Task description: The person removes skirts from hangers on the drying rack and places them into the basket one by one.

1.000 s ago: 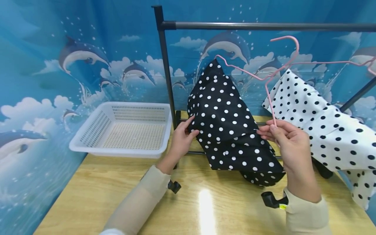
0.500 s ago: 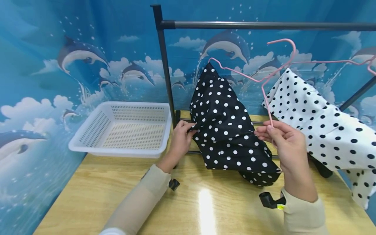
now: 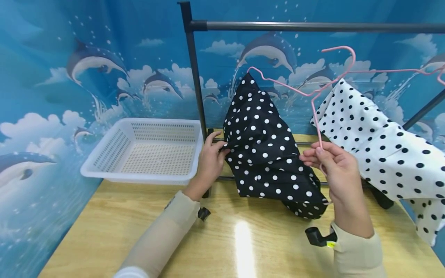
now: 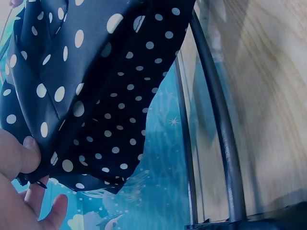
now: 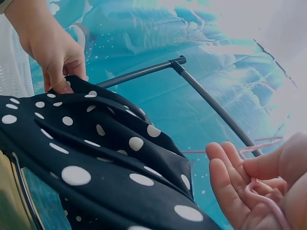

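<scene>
In the head view, one black dotted garment [image 3: 265,146] hangs on one pink hanger [image 3: 317,91], between two hands: the left hand [image 3: 210,159] pinches its left edge, the right hand [image 3: 335,164] holds the hanger with curled fingers. One white dotted garment [image 3: 389,146], one black rack [image 3: 295,26], one basket [image 3: 139,178] and one bench [image 3: 278,247] also show.

In the left wrist view, thumb and fingers nip the black cloth.

In the right wrist view, the black garment lies just beside the right hand.
</scene>
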A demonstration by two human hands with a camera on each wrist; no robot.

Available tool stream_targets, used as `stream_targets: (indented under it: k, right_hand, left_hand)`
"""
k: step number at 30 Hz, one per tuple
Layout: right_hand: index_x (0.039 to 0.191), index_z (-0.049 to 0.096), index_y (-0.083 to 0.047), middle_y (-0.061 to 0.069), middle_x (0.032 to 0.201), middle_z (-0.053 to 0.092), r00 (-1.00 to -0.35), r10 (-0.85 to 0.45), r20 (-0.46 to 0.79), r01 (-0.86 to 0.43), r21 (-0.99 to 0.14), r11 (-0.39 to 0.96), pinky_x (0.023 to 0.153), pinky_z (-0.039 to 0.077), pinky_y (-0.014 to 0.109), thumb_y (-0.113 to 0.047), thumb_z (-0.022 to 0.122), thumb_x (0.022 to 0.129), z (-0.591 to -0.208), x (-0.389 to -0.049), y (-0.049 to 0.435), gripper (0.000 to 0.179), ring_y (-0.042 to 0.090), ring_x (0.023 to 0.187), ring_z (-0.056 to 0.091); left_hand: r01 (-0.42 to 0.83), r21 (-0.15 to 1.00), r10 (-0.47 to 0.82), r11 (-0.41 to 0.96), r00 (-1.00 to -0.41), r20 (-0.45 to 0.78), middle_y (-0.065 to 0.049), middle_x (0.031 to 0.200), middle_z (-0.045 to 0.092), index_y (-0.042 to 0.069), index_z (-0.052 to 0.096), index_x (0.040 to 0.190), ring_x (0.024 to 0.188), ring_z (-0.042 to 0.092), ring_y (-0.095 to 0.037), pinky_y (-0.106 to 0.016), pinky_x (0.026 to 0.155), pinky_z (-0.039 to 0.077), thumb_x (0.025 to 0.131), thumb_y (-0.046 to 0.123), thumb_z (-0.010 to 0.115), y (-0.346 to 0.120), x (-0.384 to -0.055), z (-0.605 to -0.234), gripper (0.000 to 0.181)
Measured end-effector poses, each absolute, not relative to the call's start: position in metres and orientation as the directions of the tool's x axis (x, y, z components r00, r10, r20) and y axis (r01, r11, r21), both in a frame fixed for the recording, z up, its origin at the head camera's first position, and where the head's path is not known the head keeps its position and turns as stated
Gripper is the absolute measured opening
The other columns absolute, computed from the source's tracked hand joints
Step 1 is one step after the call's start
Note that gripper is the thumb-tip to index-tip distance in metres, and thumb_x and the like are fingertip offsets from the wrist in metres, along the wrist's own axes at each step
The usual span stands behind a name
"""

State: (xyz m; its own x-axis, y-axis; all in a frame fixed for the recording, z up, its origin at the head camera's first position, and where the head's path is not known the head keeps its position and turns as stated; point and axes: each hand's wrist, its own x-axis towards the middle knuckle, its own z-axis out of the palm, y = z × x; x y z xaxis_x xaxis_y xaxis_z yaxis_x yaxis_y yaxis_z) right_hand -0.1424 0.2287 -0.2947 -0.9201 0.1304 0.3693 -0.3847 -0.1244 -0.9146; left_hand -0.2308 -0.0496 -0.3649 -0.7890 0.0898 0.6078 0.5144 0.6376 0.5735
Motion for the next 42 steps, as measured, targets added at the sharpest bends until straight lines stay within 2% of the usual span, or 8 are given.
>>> stream_targets:
  k: [4, 11, 17, 19, 22, 24, 28, 42]
  right_hand:
    - [0.102, 0.058, 0.009, 0.007, 0.086, 0.072, -0.935, 0.12, 0.335, -0.351, -0.923, -0.159, 0.071, 0.057, 0.024, -0.008, 0.055, 0.099, -0.295, -0.143, 0.23, 0.017, 0.016, 0.076, 0.072]
    - [0.1, 0.055, 0.002, 0.009, 0.086, 0.071, -0.96, 0.043, 0.277, -0.278, -0.917, -0.285, 0.072, 0.057, 0.025, -0.003, 0.055, 0.098, -0.299, -0.145, 0.232, 0.006, 0.017, 0.076, 0.072]
    - [0.103, 0.049, 0.003, 0.009, 0.09, 0.069, -0.964, -0.001, 0.266, -0.248, -0.901, -0.356, 0.073, 0.057, 0.025, -0.001, 0.05, 0.099, -0.305, -0.148, 0.231, 0.006, 0.018, 0.078, 0.072]
    - [0.103, 0.048, 0.003, 0.01, 0.091, 0.069, -0.968, -0.009, 0.252, -0.229, -0.893, -0.388, 0.074, 0.057, 0.026, 0.0, 0.049, 0.1, -0.306, -0.149, 0.23, 0.005, 0.019, 0.078, 0.072]
    - [0.103, 0.048, 0.002, 0.01, 0.091, 0.069, -0.972, -0.017, 0.235, -0.203, -0.873, -0.443, 0.075, 0.057, 0.026, 0.0, 0.048, 0.1, -0.308, -0.15, 0.23, 0.003, 0.02, 0.078, 0.071]
    - [0.102, 0.049, 0.001, 0.011, 0.091, 0.07, -0.972, -0.024, 0.232, -0.192, -0.854, -0.483, 0.075, 0.057, 0.027, 0.0, 0.047, 0.1, -0.31, -0.151, 0.23, 0.003, 0.02, 0.079, 0.071]
    - [0.099, 0.051, 0.001, 0.012, 0.092, 0.07, -0.974, -0.036, 0.223, -0.165, -0.81, -0.562, 0.075, 0.057, 0.027, 0.001, 0.046, 0.1, -0.314, -0.152, 0.231, 0.005, 0.021, 0.081, 0.071]
    - [0.1, 0.054, 0.004, 0.014, 0.093, 0.067, -0.996, -0.013, 0.092, -0.054, -0.684, -0.727, 0.077, 0.056, 0.025, 0.0, 0.044, 0.101, -0.327, -0.157, 0.227, 0.011, 0.022, 0.083, 0.069]
  left_hand:
    - [0.514, 0.555, 0.092, 0.654, -0.783, 0.615, -0.014, 0.133, 0.056, 0.004, 0.073, 0.097, 0.103, 0.062, -0.031, -0.041, 0.079, 0.053, 0.087, 0.009, 0.071, -0.052, -0.233, -0.36, 0.012]
    - [0.511, 0.524, 0.079, 0.681, -0.763, 0.641, -0.011, 0.102, 0.071, 0.003, 0.07, 0.094, 0.089, 0.057, -0.03, -0.042, 0.082, 0.047, 0.087, 0.007, 0.071, -0.06, -0.239, -0.352, 0.009]
    - [0.474, 0.633, 0.021, 0.613, -0.81, 0.586, -0.017, 0.104, 0.069, 0.0, 0.067, 0.087, 0.111, 0.054, -0.033, -0.048, 0.098, 0.043, 0.088, 0.006, 0.069, -0.065, -0.243, -0.345, 0.006]
    - [0.447, 0.679, 0.004, 0.583, -0.837, 0.547, -0.018, 0.107, 0.068, -0.001, 0.065, 0.086, 0.11, 0.056, -0.033, -0.047, 0.096, 0.045, 0.089, 0.006, 0.068, -0.066, -0.243, -0.342, 0.008]
    - [0.408, 0.741, -0.006, 0.534, -0.874, 0.486, -0.016, 0.104, 0.068, 0.001, 0.061, 0.085, 0.092, 0.061, -0.03, -0.041, 0.079, 0.049, 0.091, 0.008, 0.066, -0.068, -0.243, -0.338, 0.01]
    - [0.388, 0.773, -0.008, 0.501, -0.891, 0.453, -0.015, 0.091, 0.067, 0.002, 0.058, 0.084, 0.076, 0.058, -0.027, -0.035, 0.064, 0.044, 0.092, 0.01, 0.064, -0.069, -0.244, -0.335, 0.013]
    - [0.344, 0.825, -0.027, 0.449, -0.918, 0.397, -0.01, 0.075, 0.056, 0.003, 0.055, 0.085, 0.065, 0.049, -0.022, -0.029, 0.055, 0.036, 0.096, 0.012, 0.062, -0.071, -0.243, -0.33, 0.015]
    - [0.299, 0.902, -0.128, 0.311, -0.927, 0.351, -0.013, 0.103, 0.067, 0.001, 0.062, 0.102, 0.091, 0.064, -0.022, -0.036, 0.079, 0.053, 0.097, 0.016, 0.06, -0.07, -0.244, -0.321, 0.016]
